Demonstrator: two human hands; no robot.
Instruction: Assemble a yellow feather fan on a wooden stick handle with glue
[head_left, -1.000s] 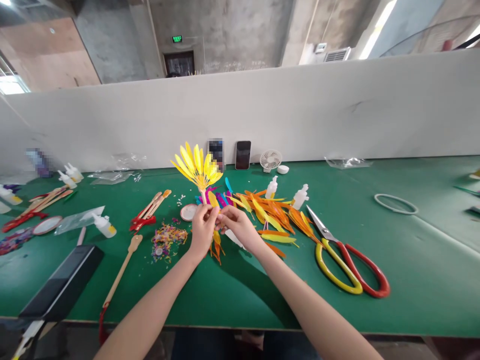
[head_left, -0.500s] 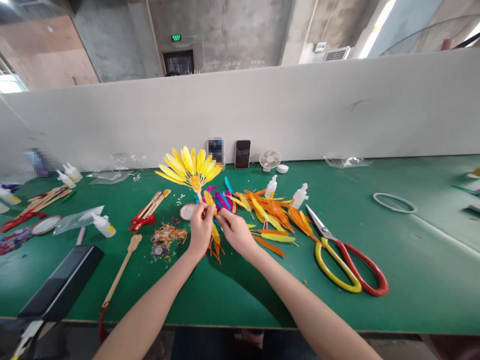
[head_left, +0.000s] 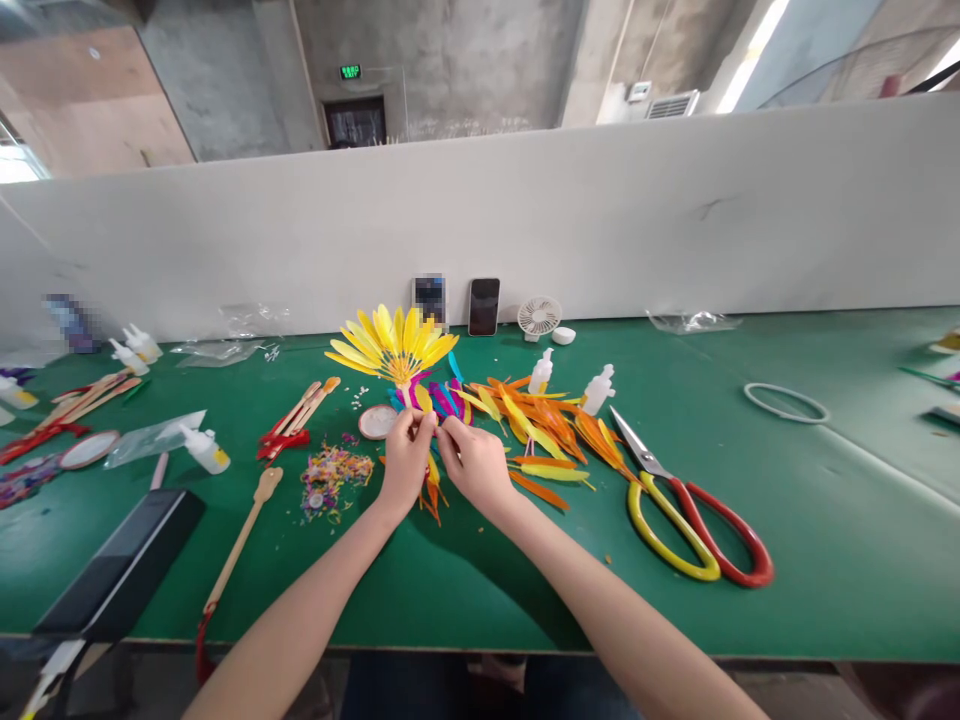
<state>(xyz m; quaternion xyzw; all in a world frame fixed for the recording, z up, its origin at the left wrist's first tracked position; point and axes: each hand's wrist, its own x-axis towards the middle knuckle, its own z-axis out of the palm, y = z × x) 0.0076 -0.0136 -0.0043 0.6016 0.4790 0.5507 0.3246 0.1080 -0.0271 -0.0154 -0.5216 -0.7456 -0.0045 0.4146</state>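
My left hand (head_left: 405, 460) is closed around the stick of a yellow feather fan (head_left: 390, 343), which stands upright above the green table (head_left: 825, 500). My right hand (head_left: 472, 462) meets it at the fan's base, fingers pinched on a yellow feather (head_left: 422, 399) there. Loose orange, yellow, pink and blue feathers (head_left: 536, 425) lie spread just behind and right of my hands.
Large scissors (head_left: 694, 520) with yellow and red handles lie to the right. Two small glue bottles (head_left: 570, 380), a white ring (head_left: 785, 403), a wooden paddle stick (head_left: 240, 540), confetti scraps (head_left: 335, 472), a black box (head_left: 112, 580), phones and a mini fan (head_left: 538, 317) by the white partition.
The fan has tipped left and then back toward upright, and sits lower now. My right hand has moved in closer to the fan's base.
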